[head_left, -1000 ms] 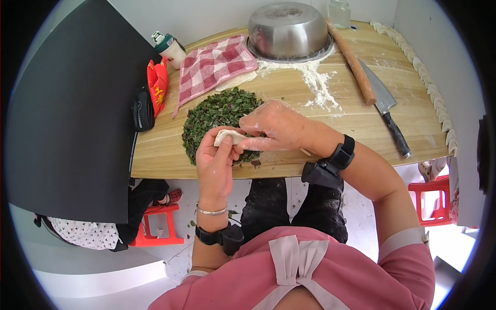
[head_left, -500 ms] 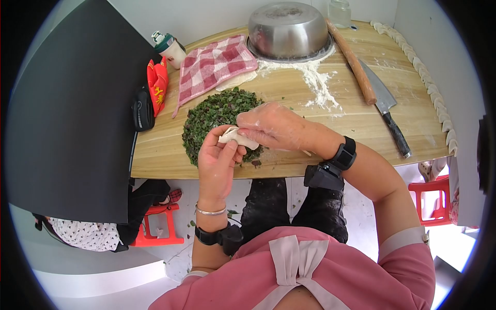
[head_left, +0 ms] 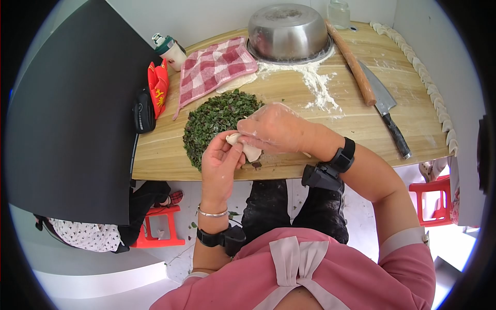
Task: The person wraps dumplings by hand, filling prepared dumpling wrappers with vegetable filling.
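Note:
A small piece of pale dough [head_left: 251, 151] hangs between my two hands over the table's front edge. My left hand [head_left: 221, 157] pinches its left side between thumb and fingers. Floury fingers of my right hand [head_left: 274, 128] close on its upper edge from the right. Just behind the hands, a heap of chopped dark green leaves [head_left: 217, 116] lies on the wooden table [head_left: 294, 168]; my right hand hides part of its right side.
A checkered cloth [head_left: 217, 67], an upturned steel basin [head_left: 289, 33], scattered flour [head_left: 321, 88], a rolling pin [head_left: 354, 64] and a knife [head_left: 385, 106] lie behind. Folded dough pieces [head_left: 431, 88] line the right edge. A black panel [head_left: 72, 113] stands left, with a person's leg [head_left: 150, 199] beyond.
The dough has turned, its free end now hanging lower. My left hand has shifted slightly right, and my right fingers have moved a little along the edge.

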Demonstrator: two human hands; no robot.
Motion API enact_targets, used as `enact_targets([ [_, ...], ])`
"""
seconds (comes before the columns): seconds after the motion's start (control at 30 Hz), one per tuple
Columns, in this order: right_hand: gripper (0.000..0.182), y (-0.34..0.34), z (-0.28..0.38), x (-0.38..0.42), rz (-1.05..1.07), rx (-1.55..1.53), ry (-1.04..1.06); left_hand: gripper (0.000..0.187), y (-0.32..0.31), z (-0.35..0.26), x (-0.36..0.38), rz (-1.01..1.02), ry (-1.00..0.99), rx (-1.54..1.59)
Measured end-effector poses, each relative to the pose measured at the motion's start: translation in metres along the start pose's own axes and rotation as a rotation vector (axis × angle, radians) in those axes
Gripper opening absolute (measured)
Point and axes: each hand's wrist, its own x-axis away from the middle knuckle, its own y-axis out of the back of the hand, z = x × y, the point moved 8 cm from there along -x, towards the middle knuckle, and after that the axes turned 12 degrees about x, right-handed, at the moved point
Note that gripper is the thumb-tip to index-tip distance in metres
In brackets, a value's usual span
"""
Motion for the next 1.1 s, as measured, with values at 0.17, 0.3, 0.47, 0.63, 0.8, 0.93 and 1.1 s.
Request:
enact_targets([
  [0.17, 0.015, 0.01, 0.004, 0.0, -0.136, 0.055, 0.027, 0.024, -0.005, 0.001, -0.003, -0.02, -0.066, 0.067],
  [0.3, 0.02, 0.012, -0.001, 0.002, -0.163, -0.012, 0.009, 0.029, -0.014, 0.006, -0.003, -0.004, -0.041, 0.243],
  [0.47, 0.028, 0.016, -0.005, 0.003, -0.064, -0.085, -0.023, 0.028, -0.013, 0.009, -0.004, 0.083, -0.043, 0.15],
  [0.63, 0.028, 0.012, 0.0, 0.001, -0.039, -0.109, -0.012, 0.022, -0.02, 0.004, -0.002, 0.114, -0.071, -0.097],
  [0.8, 0.024, 0.006, -0.002, 0.001, -0.11, -0.079, -0.012, 0.021, -0.015, 0.006, -0.002, 0.075, -0.046, -0.072],
  [0.93, 0.029, 0.015, -0.001, 0.0, -0.187, -0.197, -0.009, 0.021, -0.015, 0.0, -0.002, 0.048, -0.087, -0.035],
  [1.1, 0.036, 0.01, -0.008, 0.001, 0.108, -0.265, -0.115, 0.022, -0.018, -0.003, -0.001, 0.157, -0.098, -0.172],
])
